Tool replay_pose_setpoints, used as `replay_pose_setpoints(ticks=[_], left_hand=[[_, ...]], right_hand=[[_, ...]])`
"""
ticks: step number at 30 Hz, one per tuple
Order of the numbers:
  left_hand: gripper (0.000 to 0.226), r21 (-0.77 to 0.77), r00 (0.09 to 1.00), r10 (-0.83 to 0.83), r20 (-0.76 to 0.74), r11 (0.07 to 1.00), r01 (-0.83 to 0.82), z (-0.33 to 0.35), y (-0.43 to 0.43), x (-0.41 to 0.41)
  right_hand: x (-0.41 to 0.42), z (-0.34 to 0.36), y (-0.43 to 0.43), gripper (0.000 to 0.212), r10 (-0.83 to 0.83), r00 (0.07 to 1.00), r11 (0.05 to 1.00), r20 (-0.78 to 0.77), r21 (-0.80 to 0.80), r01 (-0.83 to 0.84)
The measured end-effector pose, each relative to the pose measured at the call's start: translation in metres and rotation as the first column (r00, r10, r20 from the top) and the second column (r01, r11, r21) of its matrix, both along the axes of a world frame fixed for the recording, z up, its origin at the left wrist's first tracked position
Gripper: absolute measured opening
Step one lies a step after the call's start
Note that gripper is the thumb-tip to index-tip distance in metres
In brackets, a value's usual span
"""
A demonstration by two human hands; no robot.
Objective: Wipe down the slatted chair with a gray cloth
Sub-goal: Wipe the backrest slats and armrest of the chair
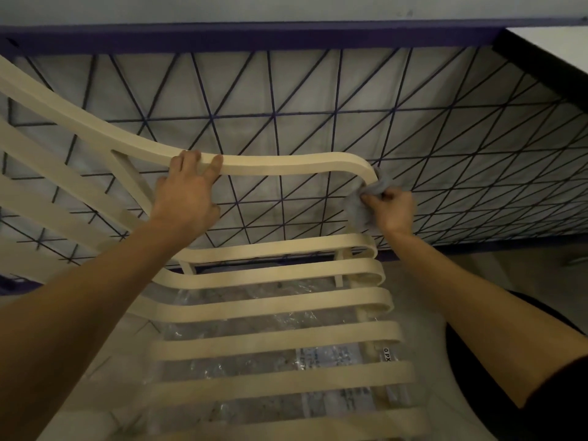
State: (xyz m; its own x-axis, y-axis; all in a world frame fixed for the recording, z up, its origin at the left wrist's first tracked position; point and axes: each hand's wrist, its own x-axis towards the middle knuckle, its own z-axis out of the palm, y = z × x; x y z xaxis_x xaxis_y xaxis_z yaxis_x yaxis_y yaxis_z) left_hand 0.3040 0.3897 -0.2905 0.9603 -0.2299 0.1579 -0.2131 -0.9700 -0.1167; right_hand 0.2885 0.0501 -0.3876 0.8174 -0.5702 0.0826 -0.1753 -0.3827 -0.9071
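A cream slatted chair [280, 300] fills the lower and left part of the head view, its curved armrest [286, 162] arcing across the middle. My left hand [187, 192] grips that armrest from above, fingers curled over its top edge. My right hand [393, 210] holds a bunched gray cloth [370, 198] and presses it against the downward bend at the armrest's right end. Part of the cloth is hidden behind the rail.
Behind the chair stands a pale wall [445, 138] patterned with dark triangular lines, topped by a purple band. A white-topped dark ledge [550, 55] juts in at the upper right. Clear plastic wrapping [254, 361] lies on the floor under the seat slats.
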Motion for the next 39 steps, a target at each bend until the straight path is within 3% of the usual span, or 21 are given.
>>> replay_pose_setpoints(ticks=[8, 12, 18, 23, 26, 28, 32, 36, 39], left_hand=[[0.083, 0.008, 1.0, 0.019, -0.009, 1.0, -0.019, 0.002, -0.001, 0.001], [0.082, 0.007, 0.999, 0.024, -0.023, 1.0, -0.023, 0.003, -0.003, 0.001], [0.082, 0.035, 0.999, 0.029, -0.031, 0.999, -0.028, 0.006, -0.004, 0.0], [0.083, 0.066, 0.997, 0.04, -0.06, 0.997, -0.036, 0.01, -0.005, 0.0], [0.085, 0.097, 0.998, 0.023, -0.06, 0.995, -0.018, 0.01, -0.003, 0.001], [0.085, 0.13, 0.998, 0.011, -0.058, 0.992, -0.003, 0.011, -0.002, 0.001], [0.086, 0.128, 0.998, 0.017, -0.064, 0.992, -0.008, 0.012, -0.005, 0.0], [0.086, 0.115, 0.998, 0.018, -0.061, 0.993, -0.011, 0.009, -0.003, 0.0], [0.088, 0.111, 0.998, 0.013, -0.065, 0.994, -0.006, 0.009, -0.004, 0.0]], right_hand=[[0.005, 0.045, 0.008, 0.025, 0.242, 0.964, 0.893, 0.11, -0.414, -0.177], [0.003, 0.039, -0.002, 0.026, 0.237, 0.968, 0.91, 0.088, -0.368, -0.19], [0.009, 0.031, -0.003, 0.039, 0.132, 0.989, 0.937, -0.064, -0.318, -0.146], [0.002, 0.028, -0.012, 0.033, 0.16, 0.962, 0.954, -0.221, -0.217, -0.208], [-0.017, 0.028, -0.027, 0.011, 0.193, 0.942, 0.927, -0.276, -0.264, -0.267], [-0.026, 0.021, -0.028, 0.01, 0.215, 0.925, 0.908, -0.312, -0.286, -0.307], [-0.052, -0.026, 0.006, 0.023, 0.259, 0.822, 0.834, -0.508, -0.312, -0.456], [-0.064, -0.054, 0.045, 0.042, 0.304, 0.887, 0.816, -0.348, -0.385, -0.431], [-0.054, -0.056, 0.073, 0.045, 0.336, 0.851, 0.664, -0.404, -0.539, -0.518]])
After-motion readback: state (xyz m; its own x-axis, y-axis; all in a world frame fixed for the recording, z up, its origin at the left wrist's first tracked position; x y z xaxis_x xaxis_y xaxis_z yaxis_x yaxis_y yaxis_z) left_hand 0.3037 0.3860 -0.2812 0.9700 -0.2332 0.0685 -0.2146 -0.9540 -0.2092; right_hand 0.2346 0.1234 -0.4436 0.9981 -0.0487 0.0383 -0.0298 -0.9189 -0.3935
